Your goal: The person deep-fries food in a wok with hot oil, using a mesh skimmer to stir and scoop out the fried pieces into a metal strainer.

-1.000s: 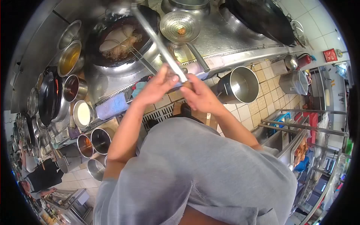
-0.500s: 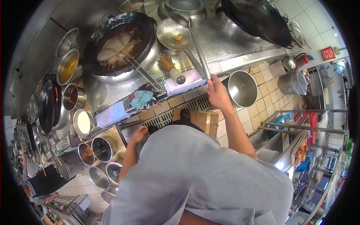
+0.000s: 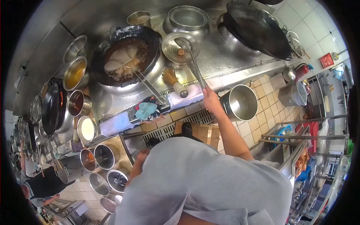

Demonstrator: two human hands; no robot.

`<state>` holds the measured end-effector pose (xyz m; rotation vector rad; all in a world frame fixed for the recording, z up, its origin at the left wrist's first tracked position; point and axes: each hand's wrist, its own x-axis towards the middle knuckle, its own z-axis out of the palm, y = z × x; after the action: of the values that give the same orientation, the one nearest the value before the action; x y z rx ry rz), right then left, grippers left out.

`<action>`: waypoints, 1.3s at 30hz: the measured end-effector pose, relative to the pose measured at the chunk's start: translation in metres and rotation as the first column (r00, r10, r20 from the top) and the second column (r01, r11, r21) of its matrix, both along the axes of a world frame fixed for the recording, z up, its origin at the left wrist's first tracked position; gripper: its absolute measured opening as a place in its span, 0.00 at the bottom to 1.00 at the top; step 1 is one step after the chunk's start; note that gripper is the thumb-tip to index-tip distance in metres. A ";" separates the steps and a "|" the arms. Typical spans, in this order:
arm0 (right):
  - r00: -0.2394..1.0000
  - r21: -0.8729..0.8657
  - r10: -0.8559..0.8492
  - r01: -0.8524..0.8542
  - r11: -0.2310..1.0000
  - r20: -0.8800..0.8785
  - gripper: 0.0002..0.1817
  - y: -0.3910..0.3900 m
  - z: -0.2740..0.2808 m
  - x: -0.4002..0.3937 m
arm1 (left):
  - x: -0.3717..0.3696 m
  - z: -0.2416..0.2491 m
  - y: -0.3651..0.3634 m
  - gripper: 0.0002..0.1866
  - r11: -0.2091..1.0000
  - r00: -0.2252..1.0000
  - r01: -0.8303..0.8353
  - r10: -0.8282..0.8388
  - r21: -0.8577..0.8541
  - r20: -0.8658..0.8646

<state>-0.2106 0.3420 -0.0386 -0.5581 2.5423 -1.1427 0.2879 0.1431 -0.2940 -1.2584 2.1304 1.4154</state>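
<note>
My right hand is closed round the long handle of a metal ladle. The ladle's bowl overlaps a perforated skimmer, in which a small brown piece of food lies. The skimmer's handle runs alongside the ladle's toward my hand. Low beside my body, my left hand hangs with curled fingers, nothing showing in them. Left of the skimmer, a wok holds dark, foaming oil, with a wire mesh strainer resting in it. A bamboo brush lies between the wok and my right hand.
Another dark wok tilts at the back right. A large pot stands on the floor by my right forearm. Bowls of yellow liquid and white liquid line the left side. A cloth lies at the counter's front edge.
The ladle's bowl has come down from above the skimmer's rim to over its middle. My right hand has shifted slightly left, and my left hand has dropped closer to my body.
</note>
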 end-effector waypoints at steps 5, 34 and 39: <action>0.991 0.021 0.049 -0.047 0.999 -0.123 0.21 -0.002 0.077 0.011 | 0.012 -0.046 -0.007 0.17 0.953 0.973 -0.190 0.215 0.236 -0.085; 0.982 0.000 -0.096 0.097 0.995 0.166 0.24 0.012 0.084 -0.009 | 0.005 0.005 -0.017 0.19 0.998 0.998 -0.037 0.039 -0.044 0.052; 0.991 -0.037 -0.124 0.122 0.992 -0.054 0.25 0.039 0.037 -0.068 | -0.078 0.092 -0.016 0.18 0.965 0.946 0.262 -0.251 0.028 -0.207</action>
<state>-0.2784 0.3809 -0.0018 -0.4524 2.6427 -1.2295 0.2100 0.1272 -0.2022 -0.8093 2.2688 1.5279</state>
